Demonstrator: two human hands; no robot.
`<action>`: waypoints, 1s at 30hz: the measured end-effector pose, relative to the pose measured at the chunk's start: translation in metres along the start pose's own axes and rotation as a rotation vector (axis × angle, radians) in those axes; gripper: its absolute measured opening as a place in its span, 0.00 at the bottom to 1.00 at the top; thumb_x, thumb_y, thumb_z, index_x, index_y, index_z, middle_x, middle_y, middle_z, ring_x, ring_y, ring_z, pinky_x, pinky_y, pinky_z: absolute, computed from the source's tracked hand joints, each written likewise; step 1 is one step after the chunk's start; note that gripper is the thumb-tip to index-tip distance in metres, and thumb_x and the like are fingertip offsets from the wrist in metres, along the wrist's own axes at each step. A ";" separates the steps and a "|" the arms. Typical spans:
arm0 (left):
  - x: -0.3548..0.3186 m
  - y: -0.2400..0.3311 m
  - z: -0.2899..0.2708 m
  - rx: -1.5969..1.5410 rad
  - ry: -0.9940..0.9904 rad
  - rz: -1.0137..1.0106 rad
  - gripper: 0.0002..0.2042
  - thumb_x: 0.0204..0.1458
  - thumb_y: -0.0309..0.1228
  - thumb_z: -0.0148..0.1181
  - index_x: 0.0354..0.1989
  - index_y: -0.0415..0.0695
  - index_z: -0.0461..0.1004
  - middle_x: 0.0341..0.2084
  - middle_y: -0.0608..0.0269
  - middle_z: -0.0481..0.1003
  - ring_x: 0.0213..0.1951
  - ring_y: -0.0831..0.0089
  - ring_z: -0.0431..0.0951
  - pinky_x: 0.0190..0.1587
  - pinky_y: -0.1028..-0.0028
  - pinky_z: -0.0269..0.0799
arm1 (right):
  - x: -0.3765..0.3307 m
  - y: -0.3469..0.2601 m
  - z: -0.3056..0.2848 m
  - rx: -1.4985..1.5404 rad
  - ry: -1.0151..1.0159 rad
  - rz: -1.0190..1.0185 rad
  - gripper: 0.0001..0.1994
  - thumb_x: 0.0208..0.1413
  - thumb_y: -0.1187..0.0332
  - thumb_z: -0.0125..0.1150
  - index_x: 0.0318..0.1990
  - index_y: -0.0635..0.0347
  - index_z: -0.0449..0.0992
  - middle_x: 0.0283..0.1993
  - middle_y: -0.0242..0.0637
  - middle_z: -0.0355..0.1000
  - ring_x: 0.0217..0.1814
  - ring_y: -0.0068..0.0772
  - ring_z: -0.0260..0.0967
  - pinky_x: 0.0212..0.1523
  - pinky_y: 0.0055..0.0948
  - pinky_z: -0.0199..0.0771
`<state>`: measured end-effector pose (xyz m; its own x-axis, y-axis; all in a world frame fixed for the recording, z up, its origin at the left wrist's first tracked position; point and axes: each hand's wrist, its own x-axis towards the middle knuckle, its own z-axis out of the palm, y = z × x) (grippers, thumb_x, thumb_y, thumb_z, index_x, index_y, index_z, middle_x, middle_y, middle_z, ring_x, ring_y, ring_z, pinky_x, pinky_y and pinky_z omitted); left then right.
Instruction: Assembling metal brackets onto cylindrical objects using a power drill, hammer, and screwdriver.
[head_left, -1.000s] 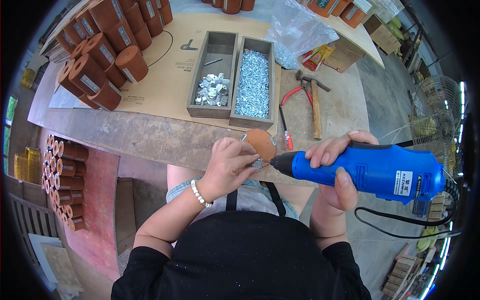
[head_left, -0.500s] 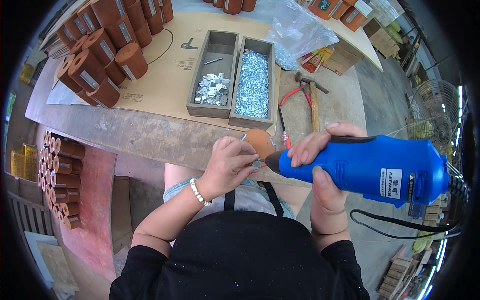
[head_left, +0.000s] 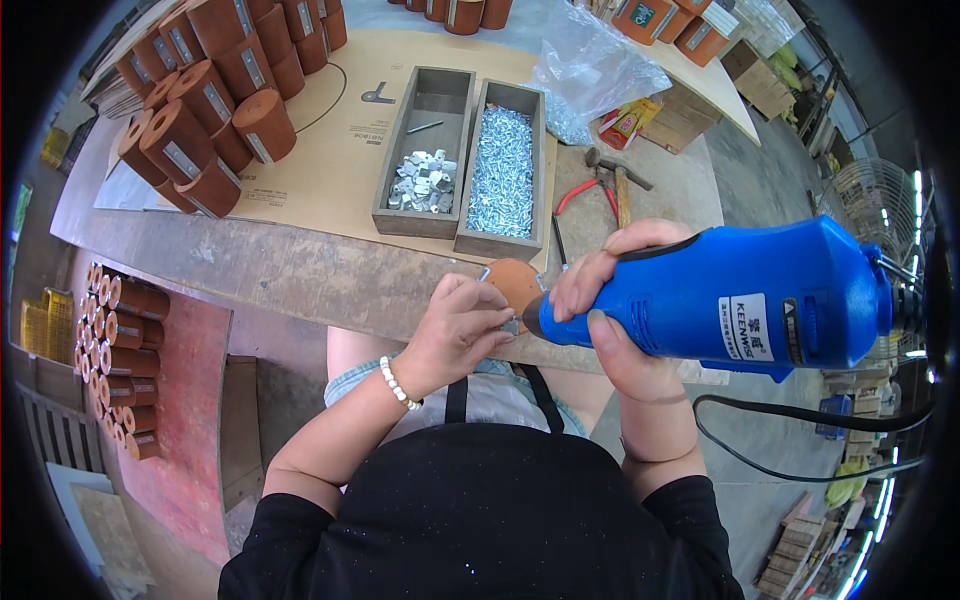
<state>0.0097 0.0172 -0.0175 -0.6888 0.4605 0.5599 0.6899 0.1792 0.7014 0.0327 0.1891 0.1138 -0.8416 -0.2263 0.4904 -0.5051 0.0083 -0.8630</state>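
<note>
My right hand (head_left: pixel 625 330) is wrapped round a blue corded power screwdriver (head_left: pixel 740 300). Its dark tapered nose points left, close against the fingertips of my left hand (head_left: pixel 462 325). Those fingers are pinched on a small grey metal clip (head_left: pixel 511 327) at the near edge of a round terracotta-coloured piece (head_left: pixel 515 282), which stands at the table's front edge. Another small metal clip (head_left: pixel 486 274) shows on its left rim. The tool's bit and any screw are hidden by my fingers and the nose.
Two wooden boxes lie beyond: one (head_left: pixel 415 225) holds metal clips and a thin rod, the other (head_left: pixel 500 243) screws. Pliers (head_left: pixel 578 192) and a hammer (head_left: pixel 622 190) lie to their right. Terracotta-coloured cylinders (head_left: pixel 205 95) are stacked far left. A black cord (head_left: pixel 800 408) loops at right.
The screwdriver and my right hand have shifted slightly left and up, and its back end has risen. My left hand stays at the round piece, still pinching.
</note>
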 end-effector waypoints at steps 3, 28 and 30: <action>0.000 0.000 0.000 -0.011 0.002 0.006 0.14 0.32 0.24 0.67 0.32 0.40 0.77 0.33 0.64 0.71 0.38 0.65 0.67 0.45 0.70 0.62 | 0.000 0.001 0.001 -0.001 -0.005 -0.012 0.22 0.46 0.73 0.60 0.47 0.60 0.56 0.27 0.37 0.66 0.30 0.31 0.67 0.36 0.34 0.69; -0.002 0.002 0.001 0.011 -0.022 -0.027 0.15 0.33 0.23 0.67 0.34 0.42 0.77 0.35 0.65 0.70 0.39 0.64 0.65 0.45 0.70 0.62 | -0.006 0.014 0.004 0.189 0.009 -0.005 0.21 0.47 0.74 0.58 0.47 0.58 0.55 0.27 0.36 0.65 0.29 0.29 0.64 0.34 0.33 0.68; -0.001 0.003 0.001 0.025 -0.029 -0.037 0.15 0.33 0.23 0.67 0.34 0.42 0.77 0.35 0.65 0.70 0.39 0.64 0.65 0.45 0.69 0.62 | -0.005 0.016 0.004 0.204 0.002 -0.016 0.21 0.47 0.74 0.58 0.47 0.58 0.55 0.27 0.36 0.65 0.29 0.29 0.64 0.34 0.33 0.68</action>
<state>0.0125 0.0178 -0.0168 -0.7076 0.4780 0.5204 0.6696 0.2184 0.7099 0.0294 0.1865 0.0969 -0.8342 -0.2227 0.5045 -0.4697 -0.1926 -0.8616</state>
